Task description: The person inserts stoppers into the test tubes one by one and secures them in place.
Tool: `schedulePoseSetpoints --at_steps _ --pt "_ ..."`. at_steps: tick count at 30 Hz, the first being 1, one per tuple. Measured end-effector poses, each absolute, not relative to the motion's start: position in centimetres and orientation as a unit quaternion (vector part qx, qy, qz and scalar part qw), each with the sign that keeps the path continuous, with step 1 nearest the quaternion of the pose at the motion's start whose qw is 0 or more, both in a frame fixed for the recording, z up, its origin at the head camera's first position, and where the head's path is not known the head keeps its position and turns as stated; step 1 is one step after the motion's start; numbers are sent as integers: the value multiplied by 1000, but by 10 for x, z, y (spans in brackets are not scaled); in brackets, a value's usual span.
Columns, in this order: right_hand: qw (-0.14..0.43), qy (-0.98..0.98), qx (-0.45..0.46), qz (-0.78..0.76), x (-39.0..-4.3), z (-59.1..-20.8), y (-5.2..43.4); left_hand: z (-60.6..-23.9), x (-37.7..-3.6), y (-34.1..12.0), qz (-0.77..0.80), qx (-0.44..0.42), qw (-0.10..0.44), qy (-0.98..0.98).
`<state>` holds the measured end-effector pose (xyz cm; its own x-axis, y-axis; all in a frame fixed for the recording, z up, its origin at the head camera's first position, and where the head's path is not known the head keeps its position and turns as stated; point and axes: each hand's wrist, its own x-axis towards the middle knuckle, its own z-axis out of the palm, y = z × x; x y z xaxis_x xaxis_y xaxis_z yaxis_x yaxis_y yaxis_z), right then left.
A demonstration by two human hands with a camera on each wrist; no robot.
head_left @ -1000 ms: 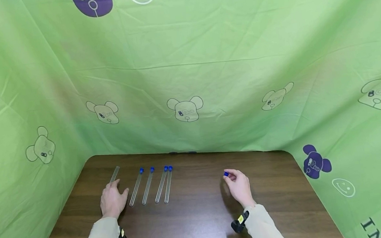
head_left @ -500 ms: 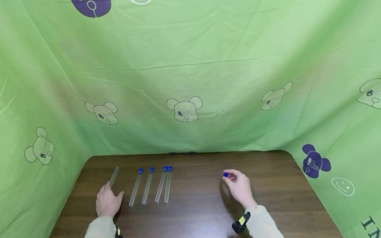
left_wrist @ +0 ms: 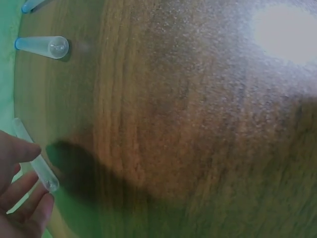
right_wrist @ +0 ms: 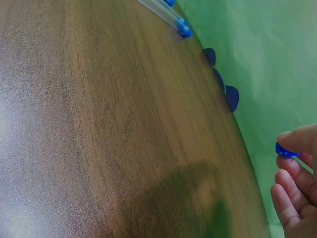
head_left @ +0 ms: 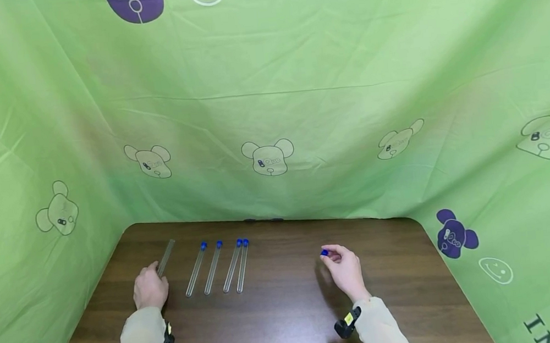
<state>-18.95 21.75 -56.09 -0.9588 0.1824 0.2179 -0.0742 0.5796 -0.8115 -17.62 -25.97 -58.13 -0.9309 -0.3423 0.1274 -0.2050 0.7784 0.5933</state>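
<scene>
Blue cap (head_left: 325, 252) in right hand (head_left: 345, 272)

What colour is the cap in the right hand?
Blue. The cap, pinched by the right hand, shows best in the right wrist view.

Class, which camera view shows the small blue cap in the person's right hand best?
The right wrist view: the blue cap appears close up, pinched at the fingertips of the right hand. The head view shows the cap only as a tiny blue dot at that hand. The left wrist view does not show it at all.
</scene>
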Motion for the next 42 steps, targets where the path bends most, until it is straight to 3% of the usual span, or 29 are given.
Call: schedulePoseSetpoints --at_steps 11,42 --pt "133 -877 -33 461 -186 -565 218 -576 -175 -262 -285 162 62 -943" --pt "137 -877 -35 460 -182 -566 221 -577 -174 -243 -312 123 143 -931"
